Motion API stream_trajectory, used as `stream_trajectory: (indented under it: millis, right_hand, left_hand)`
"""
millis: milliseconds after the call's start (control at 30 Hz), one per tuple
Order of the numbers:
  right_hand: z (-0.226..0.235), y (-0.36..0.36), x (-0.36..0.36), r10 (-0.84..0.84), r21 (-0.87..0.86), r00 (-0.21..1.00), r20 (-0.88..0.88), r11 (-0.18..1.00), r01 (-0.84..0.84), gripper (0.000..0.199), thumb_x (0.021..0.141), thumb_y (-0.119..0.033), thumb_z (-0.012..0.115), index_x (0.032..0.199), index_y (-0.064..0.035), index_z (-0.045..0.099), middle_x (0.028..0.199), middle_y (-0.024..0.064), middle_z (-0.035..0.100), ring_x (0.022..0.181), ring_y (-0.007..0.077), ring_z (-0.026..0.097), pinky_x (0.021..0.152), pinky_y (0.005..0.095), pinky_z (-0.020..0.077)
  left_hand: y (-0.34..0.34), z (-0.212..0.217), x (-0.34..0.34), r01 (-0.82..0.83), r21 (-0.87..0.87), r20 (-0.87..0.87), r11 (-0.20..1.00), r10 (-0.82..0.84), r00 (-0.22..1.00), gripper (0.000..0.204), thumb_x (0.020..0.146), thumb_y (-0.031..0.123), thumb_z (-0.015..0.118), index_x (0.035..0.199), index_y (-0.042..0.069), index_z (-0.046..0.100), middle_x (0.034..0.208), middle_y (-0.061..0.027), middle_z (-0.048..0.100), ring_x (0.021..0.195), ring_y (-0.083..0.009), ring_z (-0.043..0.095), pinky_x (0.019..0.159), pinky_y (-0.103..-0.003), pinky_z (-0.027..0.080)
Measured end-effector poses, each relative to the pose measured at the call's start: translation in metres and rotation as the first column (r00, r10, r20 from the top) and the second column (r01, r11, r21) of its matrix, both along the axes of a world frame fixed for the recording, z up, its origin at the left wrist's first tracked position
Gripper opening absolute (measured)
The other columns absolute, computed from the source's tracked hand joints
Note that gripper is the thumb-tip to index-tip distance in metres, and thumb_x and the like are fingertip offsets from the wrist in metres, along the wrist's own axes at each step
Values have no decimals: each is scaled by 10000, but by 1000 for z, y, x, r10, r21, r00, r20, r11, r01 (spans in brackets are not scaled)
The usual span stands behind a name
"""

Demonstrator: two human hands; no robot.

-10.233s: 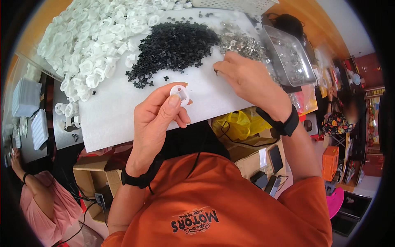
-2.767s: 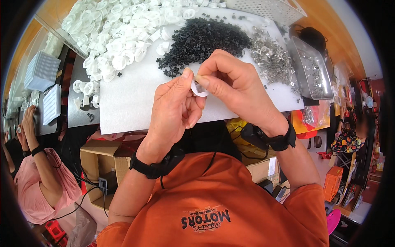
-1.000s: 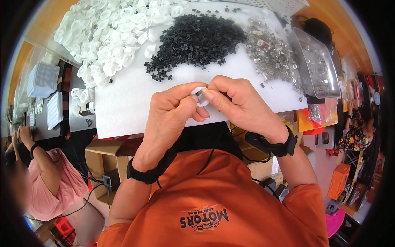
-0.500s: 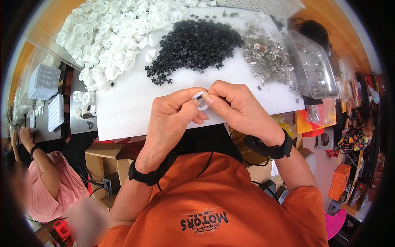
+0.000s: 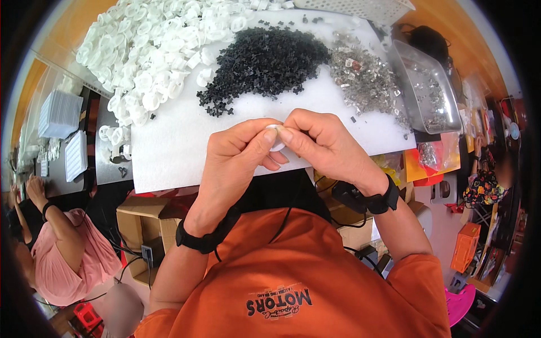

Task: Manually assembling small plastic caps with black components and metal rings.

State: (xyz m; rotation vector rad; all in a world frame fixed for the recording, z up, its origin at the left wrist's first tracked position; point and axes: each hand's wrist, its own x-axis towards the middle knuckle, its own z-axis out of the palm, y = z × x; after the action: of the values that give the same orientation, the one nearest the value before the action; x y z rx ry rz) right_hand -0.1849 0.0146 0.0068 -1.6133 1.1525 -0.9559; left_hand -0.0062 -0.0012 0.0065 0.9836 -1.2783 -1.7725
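A small round white plastic part (image 5: 277, 146) is pinched between both hands above the near edge of the white foam sheet (image 5: 169, 158). My left hand (image 5: 239, 149) is closed on its left side, with the thumb over the top. My right hand (image 5: 318, 141) grips the other side between thumb and forefinger. The thumbs nearly meet and cover most of the part, so its middle is hidden. Beyond my hands lies a heap of small black cross-shaped pieces (image 5: 265, 67).
White ring-shaped plastic parts (image 5: 152, 50) are piled at the far left. Small metal pieces (image 5: 363, 73) lie to the right, beside a clear plastic bin (image 5: 422, 84). A perforated white basket (image 5: 360, 8) stands at the back. Another person's hand (image 5: 36, 191) is at the left.
My left thumb has come up over the white part and lies closer to the right thumb. The dark spot seen in the part before is now covered.
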Motion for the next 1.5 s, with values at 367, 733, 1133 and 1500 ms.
stream_trajectory:
  millis: [367,733,1133,1500]
  right_hand:
    - [-2,1,-2,3,81,997,83,997,-10,251,920,-189,549,746,-12,510,570,0,421,541,68,355,470,253,314]
    - [-3,2,1,-13,15,999,35,1000,12,223,918,-177,549,764,-16,527,564,15,435,521,84,373,470,266,324]
    - [-2,3,2,-22,52,999,46,998,19,210,900,-149,558,744,-16,512,561,27,460,524,89,398,479,270,344]
    - [-4,1,3,-22,-108,994,-106,994,10,240,878,-183,549,707,-28,480,545,107,489,474,238,483,462,330,365]
  left_hand:
    - [0,2,1,3,-23,-63,1000,-5,998,254,903,62,509,1098,-50,626,914,-131,670,768,-173,664,662,-260,549]
    - [3,1,-2,-44,-45,31,998,45,999,258,885,32,483,1069,-54,642,880,-133,675,762,-177,669,656,-255,549]
    - [2,-1,-1,-6,-21,-12,1000,5,1000,228,932,91,502,1051,-44,641,898,-99,663,762,-145,653,657,-243,543]
    - [3,-1,-1,-17,-56,38,998,19,999,214,933,87,502,1041,-43,633,885,-100,659,756,-149,655,666,-253,552]
